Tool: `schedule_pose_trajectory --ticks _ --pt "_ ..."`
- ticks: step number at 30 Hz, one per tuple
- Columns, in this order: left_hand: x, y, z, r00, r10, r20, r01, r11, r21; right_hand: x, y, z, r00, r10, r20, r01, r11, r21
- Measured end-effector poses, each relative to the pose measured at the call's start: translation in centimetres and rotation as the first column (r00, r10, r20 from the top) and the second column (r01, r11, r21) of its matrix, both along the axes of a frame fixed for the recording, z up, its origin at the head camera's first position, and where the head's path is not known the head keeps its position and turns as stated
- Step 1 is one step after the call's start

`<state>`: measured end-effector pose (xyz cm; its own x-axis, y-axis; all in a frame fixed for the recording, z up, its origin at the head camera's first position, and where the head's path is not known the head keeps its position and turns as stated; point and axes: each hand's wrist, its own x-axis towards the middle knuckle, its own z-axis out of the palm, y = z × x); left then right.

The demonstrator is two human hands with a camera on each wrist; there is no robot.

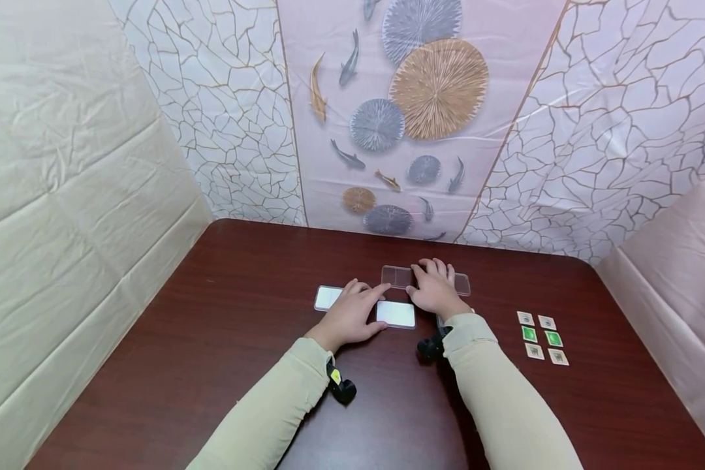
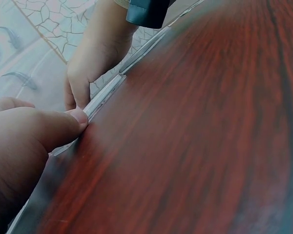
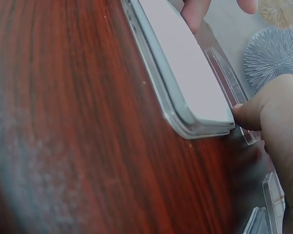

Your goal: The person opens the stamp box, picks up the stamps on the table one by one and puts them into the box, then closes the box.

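Observation:
A flat clear case with a white top [image 1: 395, 314] lies mid-table. My left hand [image 1: 352, 314] is spread at its left end. Its thumb [image 2: 71, 127] touches the near edge, and a fingertip [image 3: 194, 13] is close to the far edge. Behind the case my right hand [image 1: 435, 287] reaches over clear plastic pieces [image 1: 395, 277]; its thumb [image 3: 248, 113] touches near the white case's back edge. Whether the clear pieces join beneath the hand is hidden. A second white-topped case [image 1: 326, 298] lies partly under my left fingers.
At the right lie several small square tiles [image 1: 529, 334] in two columns, some green, some pale with pictures. Part of another case [image 3: 258, 222] shows under the right wrist. A patterned cloth [image 1: 376, 176] hangs behind the dark wooden table [image 1: 211, 313].

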<state>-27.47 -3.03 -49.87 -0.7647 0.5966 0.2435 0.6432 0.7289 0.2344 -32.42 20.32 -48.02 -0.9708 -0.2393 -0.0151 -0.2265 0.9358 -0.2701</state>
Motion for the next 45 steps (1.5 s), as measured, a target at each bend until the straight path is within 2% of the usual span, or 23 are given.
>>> schedule_pose_trajectory --ticks 4,7,9,12,14,16,18,20,24,27,29,33,45 --pt "0.0 0.1 0.2 1.000 -0.002 0.000 0.002 1.000 -0.002 0.0 0.7 -0.1 1.000 -0.020 -0.008 0.019 0.996 -0.089" --pt "0.1 0.2 0.1 1.000 -0.007 -0.001 0.007 1.000 0.001 0.5 1.9 0.1 0.995 -0.052 -0.081 0.033 0.975 -0.220" --pt "0.1 0.2 0.1 1.000 -0.010 -0.002 0.010 1.000 0.005 1.3 2.9 0.4 0.983 -0.091 -0.158 0.037 0.948 -0.317" --pt "0.1 0.2 0.1 1.000 -0.010 -0.002 0.010 1.000 0.009 2.7 4.4 0.6 0.945 -0.191 -0.267 0.049 0.887 -0.459" --pt "0.1 0.2 0.1 1.000 -0.005 -0.001 0.005 1.000 0.009 3.7 5.2 0.6 0.920 -0.251 -0.301 0.058 0.847 -0.528" --pt "0.1 0.2 0.0 1.000 0.000 0.004 0.000 1.000 0.002 4.6 6.0 0.4 0.905 -0.284 -0.316 0.065 0.827 -0.558" --pt "0.0 0.4 -0.1 1.000 0.001 0.006 -0.001 1.000 -0.005 5.5 6.7 0.1 0.906 -0.280 -0.317 0.067 0.834 -0.547" --pt "-0.1 0.5 -0.2 1.000 0.002 0.005 -0.002 1.000 -0.006 6.3 7.3 -0.3 0.918 -0.239 -0.317 0.052 0.863 -0.502" --pt "-0.1 0.6 -0.2 1.000 0.008 0.009 -0.008 1.000 -0.006 7.4 8.2 -1.1 0.949 -0.099 -0.299 -0.025 0.923 -0.385" --pt "-0.1 0.6 -0.1 1.000 0.018 0.018 -0.018 1.000 -0.012 7.9 8.4 -1.7 0.965 -0.011 -0.263 -0.071 0.951 -0.300" --pt "-0.1 0.6 -0.2 1.000 0.019 0.021 -0.019 1.000 -0.013 8.1 8.5 -2.0 0.970 0.018 -0.241 -0.082 0.962 -0.259" --pt "-0.2 0.7 -0.2 1.000 0.016 0.019 -0.016 1.000 -0.012 8.4 8.4 -2.3 0.972 0.028 -0.232 -0.081 0.972 -0.222" --pt "-0.2 0.6 -0.3 0.999 0.025 0.032 -0.024 1.000 -0.013 8.4 7.7 -2.3 0.970 0.039 -0.242 -0.095 0.970 -0.224"
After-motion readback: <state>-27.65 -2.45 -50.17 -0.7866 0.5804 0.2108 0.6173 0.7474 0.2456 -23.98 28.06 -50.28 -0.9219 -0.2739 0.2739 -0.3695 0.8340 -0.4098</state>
